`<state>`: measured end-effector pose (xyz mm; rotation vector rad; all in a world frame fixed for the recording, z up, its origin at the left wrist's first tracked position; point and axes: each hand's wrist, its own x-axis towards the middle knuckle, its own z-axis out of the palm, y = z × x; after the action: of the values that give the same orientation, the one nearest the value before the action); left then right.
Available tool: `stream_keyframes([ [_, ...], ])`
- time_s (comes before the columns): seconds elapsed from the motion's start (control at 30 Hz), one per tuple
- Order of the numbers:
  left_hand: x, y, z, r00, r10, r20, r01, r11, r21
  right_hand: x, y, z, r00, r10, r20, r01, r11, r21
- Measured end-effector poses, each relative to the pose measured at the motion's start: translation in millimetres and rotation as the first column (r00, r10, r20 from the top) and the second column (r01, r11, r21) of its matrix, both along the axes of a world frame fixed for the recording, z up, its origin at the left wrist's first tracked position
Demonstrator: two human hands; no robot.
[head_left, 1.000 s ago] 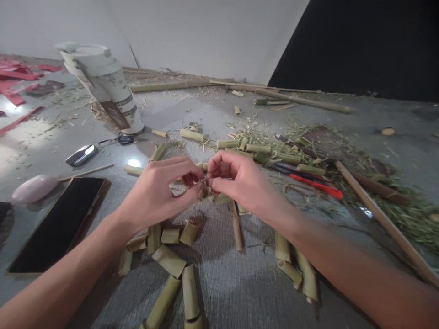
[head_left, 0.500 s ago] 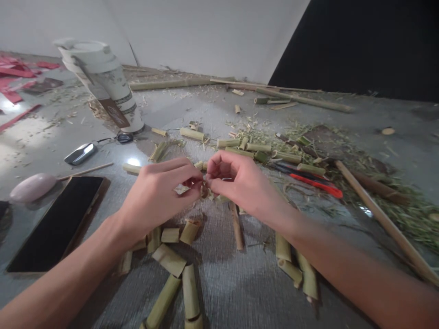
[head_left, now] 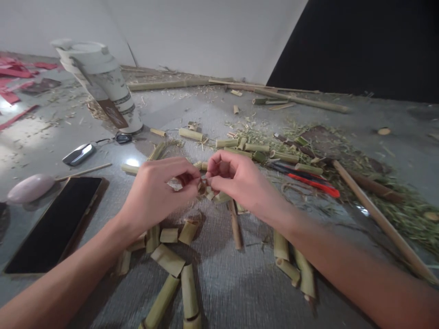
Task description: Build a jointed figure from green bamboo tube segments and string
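Left hand (head_left: 156, 192) and right hand (head_left: 236, 180) close together, fingertips pinching small brownish piece (head_left: 202, 188), mostly hidden. Bamboo segments (head_left: 168, 260) scattered nearer and beyond on grey surface (head_left: 236, 292). Phone (head_left: 55, 224) and upright tumbler (head_left: 115, 89) leftward; red-edged tool (head_left: 313, 184), wooden handle (head_left: 380, 217), green shavings (head_left: 414, 228) rightward.

The left forearm (head_left: 80, 268) and right forearm (head_left: 339, 260) slant inward; the left hand (head_left: 157, 188) and right hand (head_left: 244, 185) nearly meet, fingers (head_left: 190, 169) curled; both thumbs (head_left: 222, 184) pinch inward.

Pale wall (head_left: 192, 36), black panel (head_left: 370, 45), grey surface (head_left: 240, 290)
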<state>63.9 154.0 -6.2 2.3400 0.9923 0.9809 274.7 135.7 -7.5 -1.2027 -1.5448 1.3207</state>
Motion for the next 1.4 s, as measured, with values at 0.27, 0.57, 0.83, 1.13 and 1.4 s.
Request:
stream_keyframes([
  [0.27,0.7,2.9,3.0,0.999,0.017,0.041,-0.006,0.965,-0.261,1.7,2.1,-1.8,0.999,0.023,-0.047,-0.026,0.998,-0.053],
  [0.57,-1.3,1.4,2.2,1.0,-0.002,0.009,0.003,0.984,-0.177,0.1,1.0,-0.8,0.999,0.031,-0.044,-0.033,0.999,-0.036],
  [0.83,-0.2,0.7,4.8,0.997,0.052,0.051,-0.037,0.964,-0.264,0.4,0.6,-2.3,0.999,0.027,-0.044,-0.029,0.998,-0.047],
  [1.13,0.1,1.0,7.0,0.999,0.0,0.039,0.012,0.953,-0.302,0.2,1.9,-0.8,0.999,0.018,-0.029,-0.02,0.998,-0.054],
  [1.4,-1.9,4.4,4.3,0.997,0.031,0.075,-0.001,0.931,-0.365,2.4,3.0,0.3,1.0,0.03,0.002,-0.03,0.999,-0.032],
])
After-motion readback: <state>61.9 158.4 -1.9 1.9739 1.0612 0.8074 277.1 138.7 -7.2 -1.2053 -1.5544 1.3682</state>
